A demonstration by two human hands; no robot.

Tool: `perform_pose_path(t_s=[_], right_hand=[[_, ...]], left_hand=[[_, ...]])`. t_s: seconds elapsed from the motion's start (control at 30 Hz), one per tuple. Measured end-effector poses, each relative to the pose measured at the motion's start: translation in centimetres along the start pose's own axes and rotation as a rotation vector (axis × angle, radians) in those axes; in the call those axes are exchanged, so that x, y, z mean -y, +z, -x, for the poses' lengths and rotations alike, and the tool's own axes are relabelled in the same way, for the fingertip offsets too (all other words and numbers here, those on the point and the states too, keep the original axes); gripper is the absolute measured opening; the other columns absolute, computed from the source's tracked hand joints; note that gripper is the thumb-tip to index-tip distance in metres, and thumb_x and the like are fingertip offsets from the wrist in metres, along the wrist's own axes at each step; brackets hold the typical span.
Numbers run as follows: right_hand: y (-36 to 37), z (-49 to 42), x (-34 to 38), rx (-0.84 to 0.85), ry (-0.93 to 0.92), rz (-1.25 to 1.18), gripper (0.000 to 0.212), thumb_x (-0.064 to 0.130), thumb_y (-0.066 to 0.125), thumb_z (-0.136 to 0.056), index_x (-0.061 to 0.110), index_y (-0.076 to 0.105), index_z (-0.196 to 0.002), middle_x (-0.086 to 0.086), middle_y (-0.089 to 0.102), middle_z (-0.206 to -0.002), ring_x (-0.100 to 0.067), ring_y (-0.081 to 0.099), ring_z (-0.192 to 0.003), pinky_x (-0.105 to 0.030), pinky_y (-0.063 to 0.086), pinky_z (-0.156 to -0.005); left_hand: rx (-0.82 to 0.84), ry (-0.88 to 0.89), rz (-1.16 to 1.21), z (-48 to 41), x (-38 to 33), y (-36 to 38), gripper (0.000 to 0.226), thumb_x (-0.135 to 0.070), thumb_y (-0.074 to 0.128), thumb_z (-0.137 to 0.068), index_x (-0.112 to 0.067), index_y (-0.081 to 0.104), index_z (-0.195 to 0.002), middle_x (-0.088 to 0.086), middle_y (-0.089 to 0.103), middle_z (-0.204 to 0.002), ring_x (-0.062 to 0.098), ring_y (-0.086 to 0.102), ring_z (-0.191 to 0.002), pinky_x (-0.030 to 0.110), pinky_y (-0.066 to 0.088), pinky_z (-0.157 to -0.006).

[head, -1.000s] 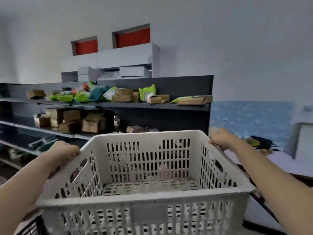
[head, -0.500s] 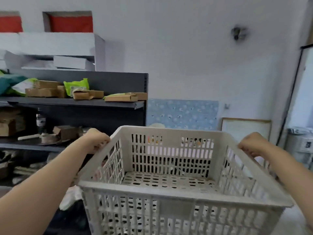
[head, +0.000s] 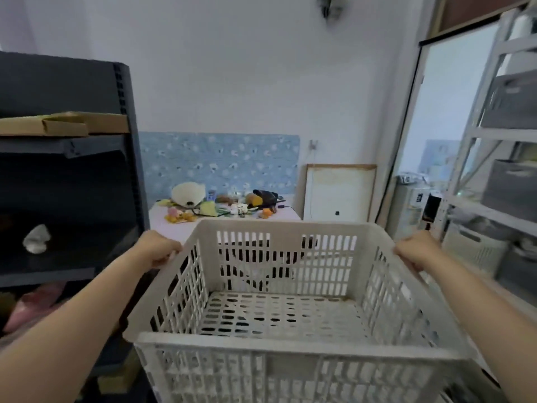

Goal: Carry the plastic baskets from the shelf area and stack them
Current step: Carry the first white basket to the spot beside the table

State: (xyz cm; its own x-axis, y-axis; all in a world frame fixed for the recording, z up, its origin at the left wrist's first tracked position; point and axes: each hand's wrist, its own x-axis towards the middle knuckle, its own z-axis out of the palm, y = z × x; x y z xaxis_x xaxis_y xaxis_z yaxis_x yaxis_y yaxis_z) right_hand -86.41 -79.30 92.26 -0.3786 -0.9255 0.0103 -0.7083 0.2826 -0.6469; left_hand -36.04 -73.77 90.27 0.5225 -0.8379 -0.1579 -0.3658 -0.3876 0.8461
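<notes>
Head view: the person has swung right over the last second. The dark shelf (head: pixel 66 199) that filled the frame now sits out beyond the left hand (head: pixel 158 248), with only its end post and some flat cardboard (head: pixel 64 125) showing. New in view are a cluttered surface (head: pixel 165 228) with plush toys (head: pixel 189 193) ahead past both hands, and a light metal rack (head: pixel 476 135) out past the right hand (head: pixel 414 248).

Grip unchanged. Left hand is curled over the left rim of the white plastic basket (head: pixel 284 349), right hand over the right rim, both near the far corners. The basket hangs between the hands, empty, roughly level, touching neither shelf nor surface.

My read: shelf pick-up is done and this is the carry leg. No basket stack is in view yet, so the drop point is unknown. A pale slotted bin (head: pixel 473 251) low on the rack, just beyond the right hand, might mark it; can't tell. If the turn continues right, the basket's right corner passes close to the rack uprights.
</notes>
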Motion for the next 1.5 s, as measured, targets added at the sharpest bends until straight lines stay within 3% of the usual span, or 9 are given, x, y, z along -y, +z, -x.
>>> perform_pose_path(t_s=[0.27, 0.4, 0.5, 0.8, 0.97, 1.1, 1.23, 1.4, 1.5], right_hand=[[10.5, -12.1, 0.6, 0.053, 0.151, -0.036, 0.013, 0.005, 0.064, -0.080, -0.006, 0.065, -0.072, -0.022, 0.067, -0.071, -0.038, 0.069, -0.070, -0.049, 0.060, -0.062], [17.0, -17.8, 1.1, 0.125, 0.246, -0.044, 0.014, 0.002, 0.064, -0.083, -0.011, 0.067, -0.081, -0.021, 0.064, -0.069, -0.030, 0.059, -0.055, -0.029, 0.048, -0.045], [21.5, -21.9, 0.3, 0.162, 0.297, -0.022, 0.019, 0.001, 0.061, -0.087, -0.005, 0.062, -0.069, -0.016, 0.059, -0.063, -0.027, 0.055, -0.053, -0.028, 0.045, -0.044], [37.8, -38.8, -4.2, 0.223, 0.368, -0.012, 0.007, 0.012, 0.068, -0.082, 0.011, 0.061, -0.080, -0.018, 0.067, -0.086, -0.039, 0.068, -0.082, -0.053, 0.059, -0.074], [49.0, -48.9, -8.7, 0.282, 0.414, 0.065, 0.007, 0.015, 0.070, -0.080, 0.012, 0.067, -0.085, -0.019, 0.073, -0.093, -0.035, 0.070, -0.085, -0.048, 0.058, -0.077], [56.4, -53.4, -9.6, 0.323, 0.353, 0.160, 0.014, 0.014, 0.062, -0.088, 0.006, 0.067, -0.099, -0.019, 0.070, -0.102, -0.035, 0.065, -0.095, -0.033, 0.047, -0.075], [64.3, -56.8, -12.7, 0.360, 0.361, 0.226, 0.021, 0.010, 0.055, -0.091, 0.006, 0.063, -0.110, -0.021, 0.067, -0.107, -0.037, 0.063, -0.095, -0.033, 0.044, -0.073], [73.7, -59.0, -17.7, 0.410, 0.422, 0.225, 0.031, 0.005, 0.056, -0.088, 0.002, 0.060, -0.118, -0.022, 0.066, -0.111, -0.036, 0.062, -0.099, -0.031, 0.041, -0.076], [78.6, -60.1, -21.0, 0.443, 0.460, 0.241, 0.034, 0.004, 0.057, -0.086, 0.005, 0.060, -0.120, -0.019, 0.066, -0.095, -0.033, 0.060, -0.081, -0.031, 0.040, -0.069]], left_hand=[[0.125, -0.144, -0.004, -16.9, 3.1, 9.6, 0.023, -0.011, 0.069, -0.085, -0.003, 0.056, -0.068, 0.015, 0.054, -0.064, 0.023, 0.046, -0.050, 0.027, 0.039, -0.048], [0.182, -0.192, -0.006, -25.1, 5.1, 14.2, 0.019, -0.013, 0.068, -0.087, 0.004, 0.068, -0.080, 0.016, 0.061, -0.069, 0.025, 0.052, -0.053, 0.026, 0.043, -0.049], [0.208, -0.223, -0.018, -30.2, 6.0, 17.7, 0.016, -0.012, 0.068, -0.087, 0.003, 0.070, -0.086, 0.016, 0.062, -0.072, 0.025, 0.054, -0.057, 0.031, 0.047, -0.058], [0.156, -0.362, -0.051, -45.0, 10.3, 30.4, 0.012, -0.009, 0.064, -0.088, -0.004, 0.066, -0.078, 0.016, 0.063, -0.080, 0.029, 0.060, -0.069, 0.035, 0.052, -0.063], [0.156, -0.507, -0.134, -52.2, 15.9, 38.5, 0.015, -0.015, 0.065, -0.086, -0.009, 0.066, -0.073, 0.015, 0.067, -0.086, 0.031, 0.064, -0.079, 0.043, 0.055, -0.083], [0.142, -0.575, -0.162, -56.5, 20.5, 44.6, 0.022, -0.020, 0.059, -0.093, -0.004, 0.064, -0.078, 0.019, 0.065, -0.086, 0.029, 0.056, -0.073, 0.035, 0.045, -0.072], [0.151, -0.656, -0.208, -59.7, 27.0, 50.2, 0.032, -0.022, 0.053, -0.097, 0.000, 0.060, -0.075, 0.016, 0.058, -0.070, 0.026, 0.052, -0.061, 0.027, 0.040, -0.057], [0.174, -0.733, -0.274, -63.9, 38.7, 55.6, 0.035, -0.028, 0.059, -0.094, 0.002, 0.067, -0.077, 0.017, 0.061, -0.065, 0.032, 0.060, -0.065, 0.048, 0.056, -0.076], [0.142, -0.758, -0.293, -65.9, 40.0, 58.7, 0.032, -0.028, 0.062, -0.092, 0.002, 0.068, -0.082, 0.014, 0.063, -0.061, 0.035, 0.063, -0.066, 0.044, 0.055, -0.073]])
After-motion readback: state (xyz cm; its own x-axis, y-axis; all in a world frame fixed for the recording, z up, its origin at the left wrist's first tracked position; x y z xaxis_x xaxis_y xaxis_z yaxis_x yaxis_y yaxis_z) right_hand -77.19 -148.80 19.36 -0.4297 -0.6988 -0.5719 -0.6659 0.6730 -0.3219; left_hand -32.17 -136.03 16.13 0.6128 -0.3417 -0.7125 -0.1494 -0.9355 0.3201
